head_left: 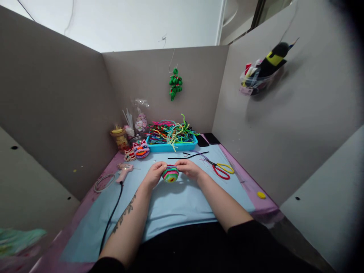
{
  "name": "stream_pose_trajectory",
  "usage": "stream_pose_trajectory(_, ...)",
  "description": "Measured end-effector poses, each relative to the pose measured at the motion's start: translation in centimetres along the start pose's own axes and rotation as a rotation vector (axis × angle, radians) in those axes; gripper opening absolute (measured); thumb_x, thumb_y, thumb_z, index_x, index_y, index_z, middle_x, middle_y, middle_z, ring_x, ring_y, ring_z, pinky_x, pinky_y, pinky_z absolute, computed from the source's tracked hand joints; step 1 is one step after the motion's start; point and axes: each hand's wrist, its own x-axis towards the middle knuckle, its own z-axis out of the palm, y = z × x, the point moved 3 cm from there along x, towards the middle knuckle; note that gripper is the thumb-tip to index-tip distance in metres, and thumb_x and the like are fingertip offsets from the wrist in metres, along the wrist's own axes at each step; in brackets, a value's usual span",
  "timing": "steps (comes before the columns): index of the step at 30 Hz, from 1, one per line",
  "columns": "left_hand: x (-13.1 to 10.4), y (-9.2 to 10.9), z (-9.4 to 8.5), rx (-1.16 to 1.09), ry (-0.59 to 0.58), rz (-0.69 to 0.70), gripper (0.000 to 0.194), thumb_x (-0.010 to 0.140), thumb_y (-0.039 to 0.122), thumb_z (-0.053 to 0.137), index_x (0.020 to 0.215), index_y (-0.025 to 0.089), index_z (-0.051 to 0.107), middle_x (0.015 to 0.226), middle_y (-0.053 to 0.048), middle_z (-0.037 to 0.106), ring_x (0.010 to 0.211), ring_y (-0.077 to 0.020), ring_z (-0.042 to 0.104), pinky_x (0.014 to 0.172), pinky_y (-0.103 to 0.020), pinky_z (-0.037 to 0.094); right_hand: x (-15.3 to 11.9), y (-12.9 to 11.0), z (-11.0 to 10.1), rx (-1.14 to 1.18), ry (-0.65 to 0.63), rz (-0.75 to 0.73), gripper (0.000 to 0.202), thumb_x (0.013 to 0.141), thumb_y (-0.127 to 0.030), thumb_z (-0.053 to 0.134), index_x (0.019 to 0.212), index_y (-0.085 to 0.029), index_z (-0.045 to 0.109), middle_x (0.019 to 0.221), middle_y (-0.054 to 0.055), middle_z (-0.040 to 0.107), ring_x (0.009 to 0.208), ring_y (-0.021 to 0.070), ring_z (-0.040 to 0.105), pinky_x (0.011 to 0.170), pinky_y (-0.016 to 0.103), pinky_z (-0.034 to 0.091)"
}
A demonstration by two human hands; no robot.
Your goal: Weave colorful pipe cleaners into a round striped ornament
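Between my two hands, above the blue cloth, is a round striped piece (170, 175) of what looks like coiled pipe cleaners, in green, pink and purple with a yellow and red centre. My left hand (157, 170) pinches its upper left edge. At its upper right edge, the fingers of my right hand (189, 168) are closed on it too. Just beyond lie black pipe cleaners (182, 157) and a purple pipe cleaner (199, 153). Scissors (220, 168) with one red and one yellow handle rest to the right of my right hand.
A blue tray (173, 147) heaped with coloured pipe cleaners stands at the back. To the left lie a pink glue gun (124, 172) with a black cord and two finished fuzzy figures (141, 150). Grey panels (170, 110) surround the table. A yellow cap (261, 195) sits at the right.
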Motion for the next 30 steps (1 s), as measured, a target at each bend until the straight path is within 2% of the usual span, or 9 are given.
stream_pose_trajectory(9, 0.2, -0.3, 0.3, -0.100, 0.023, -0.073, 0.029, 0.067, 0.039, 0.069, 0.068, 0.015, 0.051, 0.057, 0.003, 0.050, 0.051, -0.0086, 0.043, 0.050, -0.022, 0.032, -0.1, 0.4, -0.1, 0.002, -0.105, 0.032, 0.032, 0.052, -0.035, 0.080, 0.072, -0.015, 0.065, 0.062, -0.001, 0.061, 0.056, 0.0108, 0.054, 0.058, 0.025, 0.042)
stream_pose_trajectory(14, 0.6, -0.5, -0.3, -0.138, 0.100, -0.076, 0.029, 0.067, 0.039, 0.068, 0.073, 0.014, 0.055, 0.063, 0.000, 0.058, 0.055, -0.0110, 0.050, 0.054, -0.024, 0.039, 0.3, 0.0, -0.8, -0.152, 0.038, -0.079, 0.033, 0.054, -0.040, 0.078, 0.071, -0.016, 0.062, 0.058, -0.003, 0.058, 0.053, 0.0086, 0.048, 0.054, 0.023, 0.038)
stream_pose_trajectory(17, 0.8, -0.6, -0.6, -0.141, 0.131, -0.057, 0.029, 0.068, 0.039, 0.067, 0.074, 0.013, 0.056, 0.064, -0.001, 0.059, 0.056, -0.0110, 0.051, 0.054, -0.024, 0.039, 0.5, -0.1, -0.8, -0.269, 0.025, -0.101, 0.033, 0.057, -0.041, 0.077, 0.070, -0.016, 0.060, 0.059, -0.003, 0.057, 0.054, 0.0086, 0.047, 0.055, 0.023, 0.037)
stream_pose_trajectory(21, 0.8, -0.5, -0.6, -0.152, 0.160, -0.050, 0.028, 0.067, 0.038, 0.068, 0.071, 0.013, 0.055, 0.062, 0.000, 0.057, 0.055, -0.0103, 0.051, 0.053, -0.023, 0.039, 0.2, -0.4, -0.3, -0.370, 0.007, -0.153, 0.031, 0.063, -0.041, 0.072, 0.068, -0.016, 0.056, 0.058, -0.004, 0.053, 0.053, 0.0080, 0.045, 0.053, 0.022, 0.035)
stream_pose_trajectory(26, 0.9, -0.7, -0.4, -0.192, 0.171, -0.037, 0.026, 0.065, 0.034, 0.070, 0.066, 0.014, 0.053, 0.058, 0.004, 0.054, 0.052, -0.0082, 0.048, 0.052, -0.022, 0.038, -0.2, -1.1, 0.5, -0.307, 0.116, -0.288, 0.025, 0.074, -0.041, 0.062, 0.074, -0.019, 0.050, 0.060, -0.003, 0.055, 0.057, 0.0113, 0.050, 0.058, 0.025, 0.039)
stream_pose_trajectory(30, 1.2, -1.6, -0.8, -0.303, 0.195, -0.104, 0.027, 0.064, 0.034, 0.072, 0.068, 0.014, 0.055, 0.058, 0.002, 0.058, 0.051, -0.0094, 0.052, 0.052, -0.023, 0.040, -0.4, -1.2, 1.4, -0.444, 0.226, -0.428, 0.017, 0.078, -0.036, 0.058, 0.075, -0.019, 0.054, 0.067, -0.001, 0.055, 0.061, 0.0128, 0.050, 0.061, 0.027, 0.040)
